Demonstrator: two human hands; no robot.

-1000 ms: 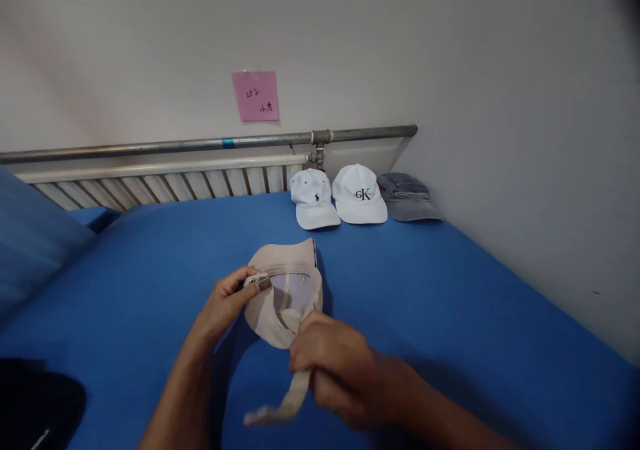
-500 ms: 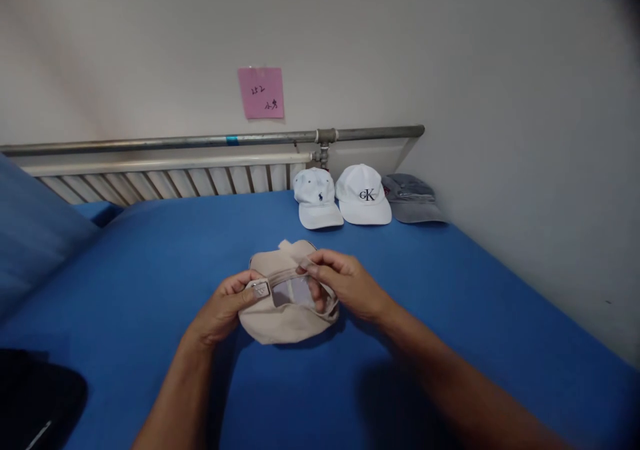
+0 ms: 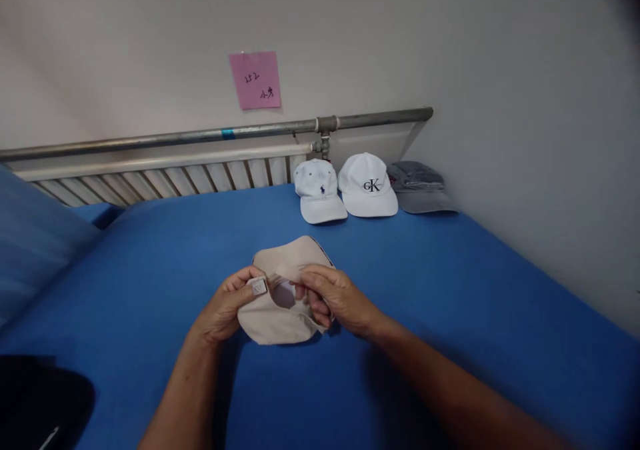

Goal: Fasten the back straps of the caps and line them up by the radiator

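Note:
A beige cap (image 3: 280,323) is held low over the blue surface, its rear opening turned toward me. My left hand (image 3: 227,307) grips the cap's left side, the thumb on the metal buckle (image 3: 259,286) of its strap. At the opening's right side, my right hand (image 3: 337,297) pinches what looks like the strap or band, with fingers curled partly inside the opening. What lies between those fingertips is partly hidden. Beyond the hands stand a white cap with a small dark emblem (image 3: 320,193), a white cap with CK letters (image 3: 369,187) and a grey cap (image 3: 423,187).
The blue cloth-covered surface (image 3: 165,257) reaches back to a white radiator (image 3: 185,182) below a metal pipe (image 3: 165,137). A pink note (image 3: 256,81) hangs on the wall. A black object (image 3: 45,403) lies at lower left, and blue fabric (image 3: 40,237) hangs at the left edge.
My right hand has drawn the strap or band down across the opening, so less of the cap's inside shows. My left hand keeps its grip. The view has shifted slightly.

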